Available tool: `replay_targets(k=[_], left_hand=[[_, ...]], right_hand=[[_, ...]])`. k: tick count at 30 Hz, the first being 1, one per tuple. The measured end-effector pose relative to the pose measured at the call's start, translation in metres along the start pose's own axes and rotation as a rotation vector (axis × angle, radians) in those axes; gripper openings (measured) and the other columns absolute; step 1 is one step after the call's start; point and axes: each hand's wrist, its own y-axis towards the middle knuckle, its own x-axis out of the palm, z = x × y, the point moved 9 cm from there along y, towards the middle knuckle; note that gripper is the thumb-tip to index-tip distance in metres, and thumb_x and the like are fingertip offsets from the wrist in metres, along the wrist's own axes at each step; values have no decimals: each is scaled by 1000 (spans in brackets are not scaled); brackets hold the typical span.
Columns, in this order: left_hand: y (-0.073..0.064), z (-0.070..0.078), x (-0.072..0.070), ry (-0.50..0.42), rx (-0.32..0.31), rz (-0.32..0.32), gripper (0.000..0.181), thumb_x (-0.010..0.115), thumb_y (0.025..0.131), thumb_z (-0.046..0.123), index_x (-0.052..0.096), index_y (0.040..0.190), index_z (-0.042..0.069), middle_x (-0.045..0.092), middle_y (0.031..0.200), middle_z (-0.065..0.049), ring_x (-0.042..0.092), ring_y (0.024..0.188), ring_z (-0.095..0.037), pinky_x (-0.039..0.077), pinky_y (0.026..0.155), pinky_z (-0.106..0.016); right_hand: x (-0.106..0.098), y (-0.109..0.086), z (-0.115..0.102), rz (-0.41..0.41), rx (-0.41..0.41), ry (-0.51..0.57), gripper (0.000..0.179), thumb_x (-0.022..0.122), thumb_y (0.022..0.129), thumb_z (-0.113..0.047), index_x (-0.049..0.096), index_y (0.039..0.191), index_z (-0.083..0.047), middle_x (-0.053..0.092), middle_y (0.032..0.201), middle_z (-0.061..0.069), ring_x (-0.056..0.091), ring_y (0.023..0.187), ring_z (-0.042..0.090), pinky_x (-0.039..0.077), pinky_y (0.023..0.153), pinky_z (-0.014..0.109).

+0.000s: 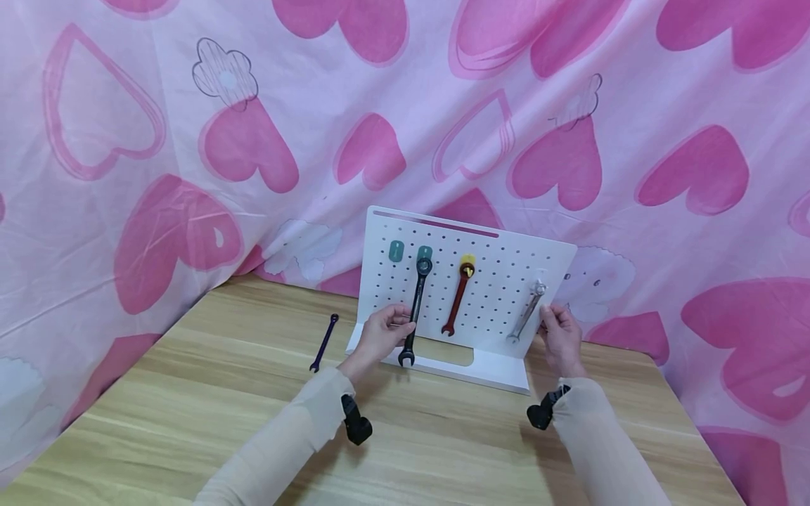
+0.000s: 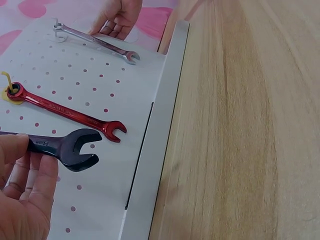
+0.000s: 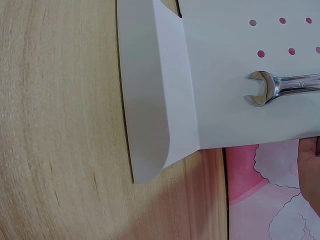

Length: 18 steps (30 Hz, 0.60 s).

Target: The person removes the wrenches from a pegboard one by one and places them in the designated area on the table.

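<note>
My left hand (image 1: 382,333) pinches the lower shank of a black combination wrench (image 1: 417,299) between thumb and fingers. The wrench's ring end is up at a green hook (image 1: 425,251) on a white pegboard (image 1: 496,299); whether it hangs on the hook I cannot tell. In the left wrist view its open end (image 2: 80,150) stands off the board. My right hand (image 1: 563,340) grips the board's right edge, beside a silver wrench (image 1: 526,316) hanging from a clear hook. Between them a red wrench (image 1: 458,299) hangs on a yellow hook (image 1: 467,259).
A second green hook (image 1: 396,251) sits at the board's upper left with nothing on it. On the wooden table (image 1: 443,443), left of the board, lies a dark purple wrench (image 1: 325,342). Behind hangs a pink heart-patterned cloth (image 1: 304,105).
</note>
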Motion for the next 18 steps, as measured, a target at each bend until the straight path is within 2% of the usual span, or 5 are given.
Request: replay_targets(k=[18], left_hand=[[-7, -1, 0, 1, -25, -29, 22, 65, 92, 7, 63, 114, 7, 68, 105, -12, 66, 83, -12, 62, 78, -31]], right_hand=[[1, 0, -1, -18, -11, 11, 18, 59, 97, -22, 62, 80, -25, 61, 79, -15, 52, 76, 2, 48, 65, 13]])
